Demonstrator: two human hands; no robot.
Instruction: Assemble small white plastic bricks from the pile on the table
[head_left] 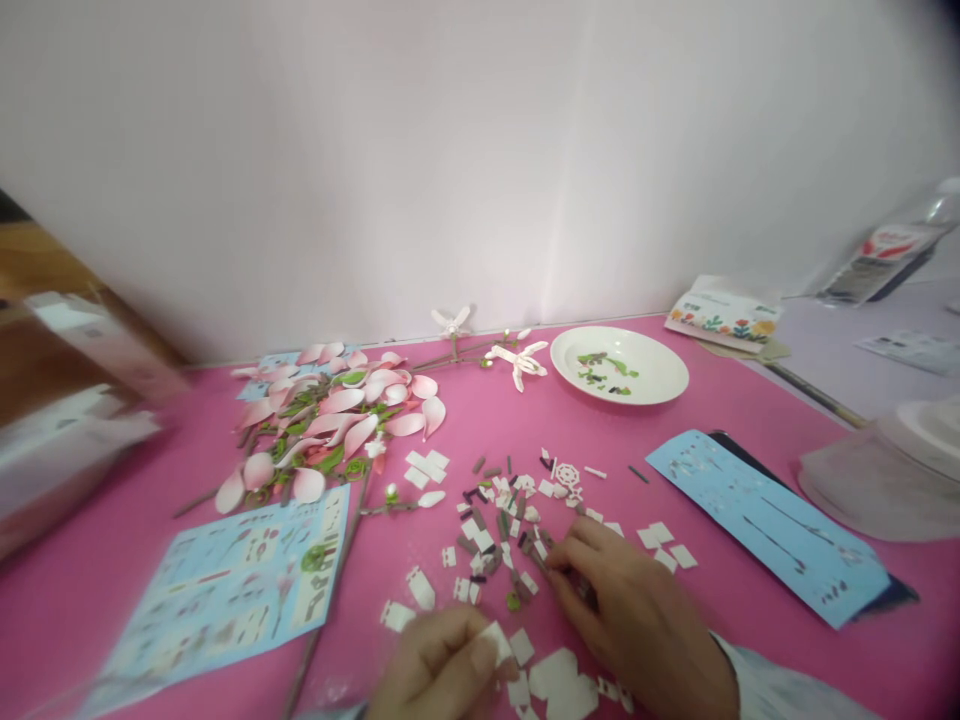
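Observation:
My left hand (442,668), at the bottom middle, pinches a small white building-block plate (495,643) between thumb and forefinger. My right hand (630,615) reaches into the right side of a pile of small loose blocks (499,520), which are white, grey-brown and dark. Its fingers are bent and drawn together at the pile, and what they hold, if anything, is hidden. Larger white pieces (562,685) lie between my hands. White pieces with notched ends (421,588) are left of the pile.
Pink block flowers (341,405) lie at the back left, behind a blue instruction sheet (240,575). White block flowers (520,362) and a plate (667,375) with green pieces are at the wall. Right are a blue booklet (757,520), a plastic tub (885,475) and a bottle (892,245).

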